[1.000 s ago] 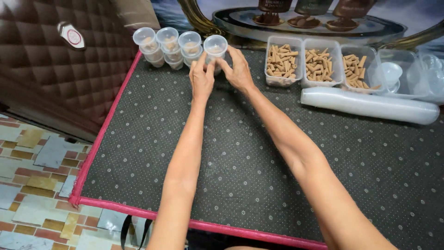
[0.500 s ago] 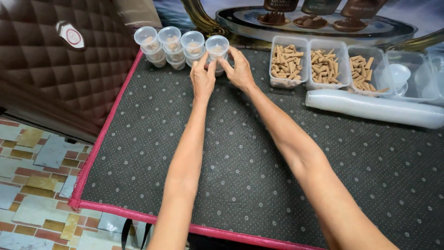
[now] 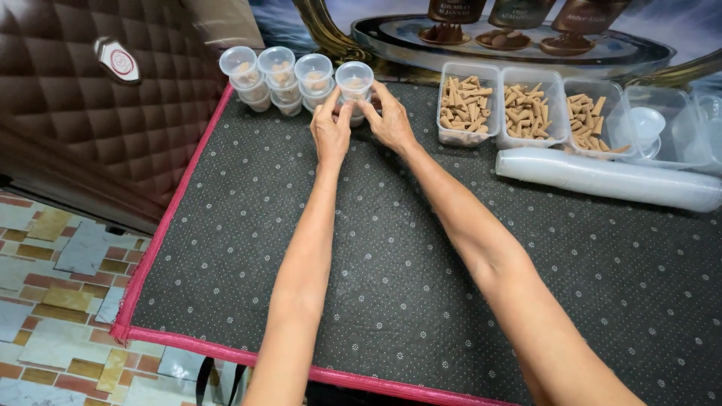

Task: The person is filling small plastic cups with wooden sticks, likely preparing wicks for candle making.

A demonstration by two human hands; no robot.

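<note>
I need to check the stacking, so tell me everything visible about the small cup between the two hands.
The small cup is clear plastic, round and lidded, with pale brown pieces inside. It stands upright atop another like it, at the right end of a row of stacked cups at the mat's far edge. The left hand and right hand clasp it from both sides.

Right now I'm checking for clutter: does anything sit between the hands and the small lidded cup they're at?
Nothing visible does: the left hand and right hand already touch the small clear lidded plastic cup.

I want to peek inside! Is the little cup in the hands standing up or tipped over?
Standing up. The little cup sits upright between both hands, left hand and right hand, rim on top.
</note>
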